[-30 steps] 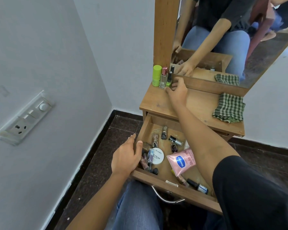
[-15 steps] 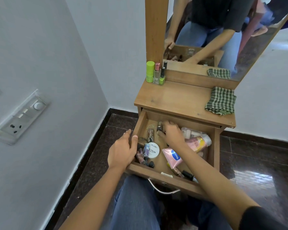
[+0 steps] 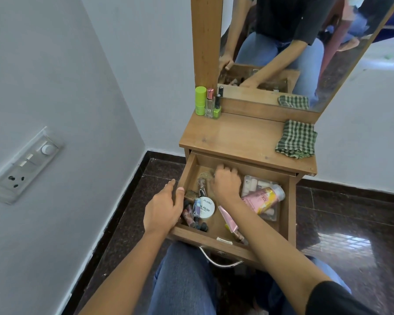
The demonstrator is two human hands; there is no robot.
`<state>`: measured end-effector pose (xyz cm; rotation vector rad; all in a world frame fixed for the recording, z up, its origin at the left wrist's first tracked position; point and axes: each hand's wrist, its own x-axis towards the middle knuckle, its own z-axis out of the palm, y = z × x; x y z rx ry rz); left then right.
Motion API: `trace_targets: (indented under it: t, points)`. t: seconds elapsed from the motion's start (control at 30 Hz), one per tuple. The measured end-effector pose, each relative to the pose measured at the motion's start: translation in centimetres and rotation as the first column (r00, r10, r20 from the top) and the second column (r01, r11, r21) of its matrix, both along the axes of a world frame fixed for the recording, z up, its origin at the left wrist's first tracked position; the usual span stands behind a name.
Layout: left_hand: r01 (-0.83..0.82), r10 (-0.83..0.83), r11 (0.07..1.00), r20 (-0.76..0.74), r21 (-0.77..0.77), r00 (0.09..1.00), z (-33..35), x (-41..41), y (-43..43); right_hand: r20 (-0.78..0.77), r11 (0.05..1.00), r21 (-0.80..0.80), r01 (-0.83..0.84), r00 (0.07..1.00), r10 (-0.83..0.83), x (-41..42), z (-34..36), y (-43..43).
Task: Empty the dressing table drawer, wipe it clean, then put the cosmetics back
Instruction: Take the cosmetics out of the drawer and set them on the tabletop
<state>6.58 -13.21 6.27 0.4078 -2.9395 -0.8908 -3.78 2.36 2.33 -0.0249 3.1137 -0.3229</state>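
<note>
The wooden drawer (image 3: 214,241) of the dressing table is pulled out over my lap. My left hand (image 3: 163,210) grips its left wall, thumb inside. My right hand (image 3: 226,185) is down in the back left of the drawer, fingers curled over a small bottle that it hides. Still in the drawer are a white round jar (image 3: 206,206), lip glosses and small bottles by the left wall, a pink tube (image 3: 229,220), a pink-and-yellow tube (image 3: 263,197) and a clear pouch (image 3: 254,185).
On the tabletop (image 3: 237,135) a green bottle (image 3: 200,100), a perfume bottle (image 3: 210,103) and a green nail polish (image 3: 217,108) stand at the back left. A folded green checked cloth (image 3: 297,138) lies at the right. Behind is the mirror (image 3: 282,42), with a wall close on the left.
My right hand left the bottles on the tabletop, came down into the drawer and closed over the small bottles at its back left. The left hand kept its hold on the drawer wall.
</note>
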Motion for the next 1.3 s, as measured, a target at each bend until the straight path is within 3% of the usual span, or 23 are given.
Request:
trace_targets:
  t: [0.2,0.3,0.43,0.63,0.9,1.3]
  points:
    - [0.009,-0.009,1.000,-0.004,-0.008,1.000,-0.1,0.0,0.0,-0.411,0.933,-0.257,-0.252,0.902,0.130,0.3,4.4,1.1]
    - [0.003,-0.003,1.000,-0.002,-0.006,1.000,-0.1,0.0,0.0,-0.509,0.901,-0.312,-0.302,0.854,0.110,-1.7,8.0,1.8]
    - [0.004,-0.004,1.000,-0.004,-0.003,1.000,0.1,0.0,0.3,-0.413,0.911,-0.359,-0.204,0.910,0.041,-6.1,10.3,2.4]
    - [0.001,-0.001,1.000,0.002,0.001,1.000,0.1,-0.2,0.3,-0.266,0.852,-0.513,-0.107,0.963,-0.040,-11.2,7.4,2.6]
    - [0.002,-0.002,1.000,0.003,-0.002,1.000,0.1,-0.3,0.3,-0.203,0.678,-0.735,0.003,0.953,-0.224,-14.2,5.5,2.1]
    - [-0.009,0.010,1.000,-0.015,0.013,1.000,-0.4,-0.3,0.2,-0.171,0.656,-0.751,0.074,0.938,-0.302,-16.2,4.8,2.2]
